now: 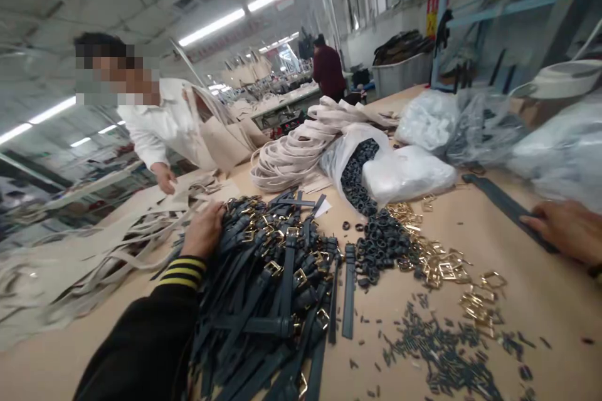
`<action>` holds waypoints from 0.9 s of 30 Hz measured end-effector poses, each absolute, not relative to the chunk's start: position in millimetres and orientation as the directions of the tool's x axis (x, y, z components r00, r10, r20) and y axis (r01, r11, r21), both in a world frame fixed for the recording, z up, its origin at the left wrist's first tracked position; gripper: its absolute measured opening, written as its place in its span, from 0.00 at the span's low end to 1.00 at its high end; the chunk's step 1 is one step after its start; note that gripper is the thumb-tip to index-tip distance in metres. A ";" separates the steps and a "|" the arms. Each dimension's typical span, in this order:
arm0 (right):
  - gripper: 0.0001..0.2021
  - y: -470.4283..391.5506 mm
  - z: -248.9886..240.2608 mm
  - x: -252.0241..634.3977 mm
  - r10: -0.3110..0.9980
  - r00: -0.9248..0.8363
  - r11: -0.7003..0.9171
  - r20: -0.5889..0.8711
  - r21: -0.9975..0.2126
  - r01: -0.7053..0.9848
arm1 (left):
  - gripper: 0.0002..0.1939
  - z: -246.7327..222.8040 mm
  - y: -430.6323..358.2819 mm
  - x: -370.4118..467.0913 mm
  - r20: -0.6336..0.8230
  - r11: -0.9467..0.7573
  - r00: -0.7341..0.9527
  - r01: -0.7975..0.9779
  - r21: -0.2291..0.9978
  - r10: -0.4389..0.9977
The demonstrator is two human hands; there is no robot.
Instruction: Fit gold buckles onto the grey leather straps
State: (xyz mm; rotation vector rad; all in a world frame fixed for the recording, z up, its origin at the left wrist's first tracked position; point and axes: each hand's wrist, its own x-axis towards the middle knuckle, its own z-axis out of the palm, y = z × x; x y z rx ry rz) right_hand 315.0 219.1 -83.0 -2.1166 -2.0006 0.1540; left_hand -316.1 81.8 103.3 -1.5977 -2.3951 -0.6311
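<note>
A large heap of dark strap pieces with gold buckles [263, 288] lies in front of me. My left hand [204, 230] rests against the heap's far left edge, its fingers partly hidden there, so I cannot tell whether they grip a strap. At the right, my right hand [567, 229] is closed on the near end of a dark leather strap [505, 203], which lies slanted along the table. Between the hands are a pile of small dark loops [380, 241], loose gold buckles [451, 269] and scattered small dark offcuts [442, 351].
Coiled beige straps [296, 150] and an open plastic bag of dark loops [357, 169] stand at the back. More plastic bags [427, 119] line the right rear. Beige sheets and strips [117, 257] cover the left, where a person in white [164, 119] reaches over.
</note>
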 end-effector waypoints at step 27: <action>0.12 -29.9 -35.8 202.3 0.648 -0.663 -0.299 -0.377 -0.925 0.234 | 0.15 -32.9 -32.1 0.9 -0.484 0.421 -0.081 -0.385 0.822 0.871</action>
